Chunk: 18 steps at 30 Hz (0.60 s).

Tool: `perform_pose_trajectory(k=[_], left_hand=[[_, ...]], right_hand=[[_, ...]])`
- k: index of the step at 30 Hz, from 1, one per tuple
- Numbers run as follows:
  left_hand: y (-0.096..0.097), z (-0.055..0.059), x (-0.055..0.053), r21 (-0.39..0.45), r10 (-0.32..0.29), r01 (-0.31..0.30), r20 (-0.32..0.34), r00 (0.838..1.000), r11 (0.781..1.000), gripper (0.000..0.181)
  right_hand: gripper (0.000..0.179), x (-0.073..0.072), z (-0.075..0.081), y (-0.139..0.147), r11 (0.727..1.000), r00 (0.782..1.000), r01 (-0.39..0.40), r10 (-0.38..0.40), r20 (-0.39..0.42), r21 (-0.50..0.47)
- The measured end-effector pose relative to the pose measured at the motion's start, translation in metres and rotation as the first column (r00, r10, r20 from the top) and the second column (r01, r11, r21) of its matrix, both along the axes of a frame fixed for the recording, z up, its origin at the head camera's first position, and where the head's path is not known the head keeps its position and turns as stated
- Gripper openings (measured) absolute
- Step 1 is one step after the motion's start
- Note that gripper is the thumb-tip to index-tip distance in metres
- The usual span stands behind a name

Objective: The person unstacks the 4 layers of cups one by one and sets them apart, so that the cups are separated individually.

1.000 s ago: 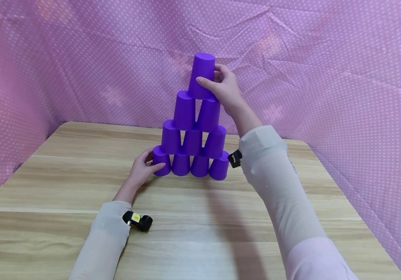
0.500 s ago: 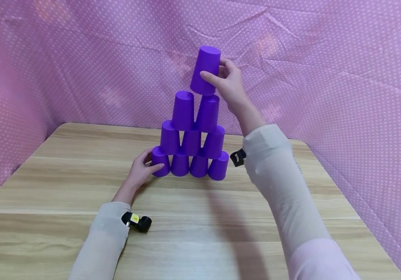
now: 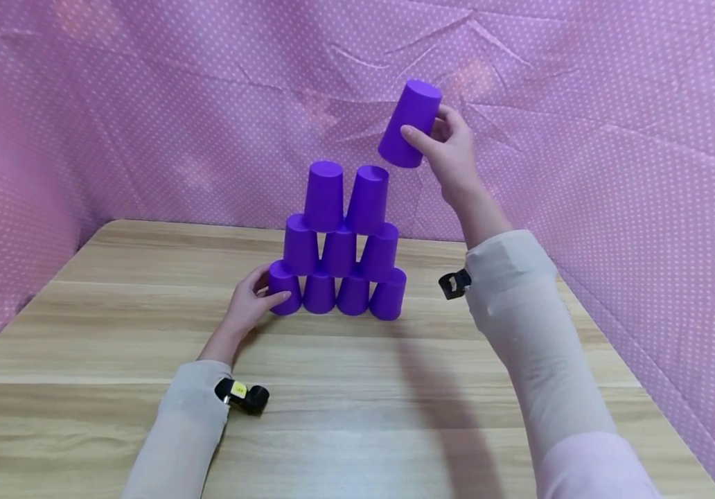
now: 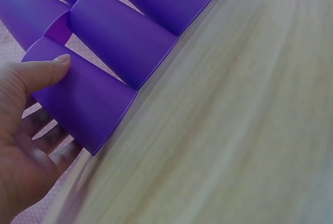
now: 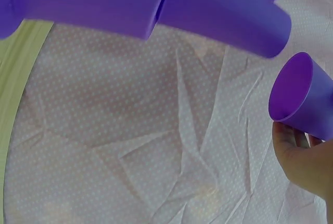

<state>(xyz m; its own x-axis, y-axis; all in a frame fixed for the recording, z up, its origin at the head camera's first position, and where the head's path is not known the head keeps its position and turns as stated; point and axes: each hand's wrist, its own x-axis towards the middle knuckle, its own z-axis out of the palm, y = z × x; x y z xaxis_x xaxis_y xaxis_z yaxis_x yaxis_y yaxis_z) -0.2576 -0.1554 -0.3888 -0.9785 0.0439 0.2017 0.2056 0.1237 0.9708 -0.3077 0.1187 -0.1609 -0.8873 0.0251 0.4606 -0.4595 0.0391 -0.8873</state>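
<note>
1 tilted cup (image 3: 411, 119) in raised R grip (image 3: 451, 149); L grip (image 3: 250, 299) pinching btm cup (image 3: 284, 280).

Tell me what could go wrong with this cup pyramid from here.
The left hand grips a bottom corner cup; a tug there might topple the pyramid.
The right hand holds a tilted cup near the top row; a careless swing could knock those two cups off.

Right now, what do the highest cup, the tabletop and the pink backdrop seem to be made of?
Highest cup: probably plastic, satin; smooth, even colour and a thin rim. Tabletop: wood or wood-look laminate, low sheen; grain shows, but which is unclear. Pink backdrop: likely fabric, dotted; creases and folds show.
</note>
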Motion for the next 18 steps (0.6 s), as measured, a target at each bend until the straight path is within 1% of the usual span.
perform_pose_trajectory(k=[4,7,8,11,14,15,18], left_hand=[[0.003,0.009,0.007,-0.01,0.001,-0.001,-0.001,1.0,1.0,0.057],[0.001,0.0,0.0,-0.017,0.004,-0.004,-0.013,1.0,1.0,0.058],[0.0,-0.004,-0.002,-0.019,0.004,-0.004,-0.017,1.0,1.0,0.059],[-0.004,-0.016,-0.011,-0.027,0.008,-0.008,-0.026,1.0,1.0,0.06],[-0.004,-0.017,-0.012,-0.027,0.007,-0.007,-0.029,1.0,1.0,0.06],[-0.005,-0.017,-0.013,-0.027,0.008,-0.009,-0.03,1.0,1.0,0.059],[-0.005,-0.018,-0.014,-0.023,0.01,-0.011,-0.032,0.999,1.0,0.059]], right_hand=[[0.048,-0.002,-0.005,0.014,1.0,1.0,0.006,-0.006,-0.005,-0.009],[0.049,-0.002,-0.009,0.025,1.0,1.0,0.011,-0.01,0.008,-0.023],[0.049,-0.002,-0.01,0.028,0.999,1.0,0.015,-0.015,0.011,-0.045],[0.049,-0.001,-0.015,0.038,0.997,0.999,0.033,-0.032,0.019,-0.069],[0.049,-0.002,-0.022,0.048,0.995,0.998,0.057,-0.053,0.042,-0.087],[0.049,-0.002,-0.025,0.051,0.995,0.996,0.07,-0.066,0.052,-0.069],[0.051,-0.003,-0.034,0.059,0.993,0.991,0.102,-0.096,0.091,-0.066]])
